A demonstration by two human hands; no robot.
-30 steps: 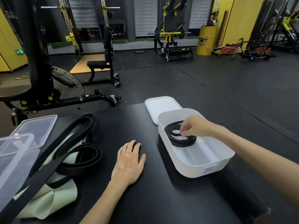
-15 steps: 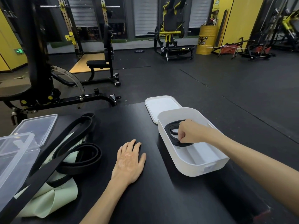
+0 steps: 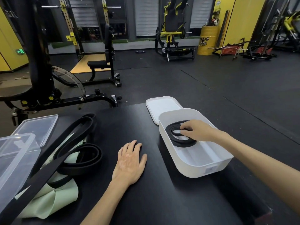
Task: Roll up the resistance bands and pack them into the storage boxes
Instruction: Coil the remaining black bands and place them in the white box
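A white storage box (image 3: 199,168) stands on the black table, right of centre. Inside it at the far end lies a rolled black resistance band (image 3: 174,138). My right hand (image 3: 197,130) reaches into the box and its fingertips pinch the coil's inner turns. My left hand (image 3: 129,161) rests flat on the table, fingers apart, holding nothing. To the left, long black resistance bands (image 3: 76,140) lie loosely looped over a pale green band (image 3: 48,202).
The box's white lid (image 3: 162,106) lies flat behind it. A clear plastic box (image 3: 14,163) and its clear lid (image 3: 37,127) sit at the left edge. Beyond the table are a weight bench (image 3: 100,65), a rack and a yellow barrel (image 3: 207,40).
My right hand has pressed the coiled band lower into the white box and shifted its fingers on the coil. The box shifted slightly. My left hand stayed still.
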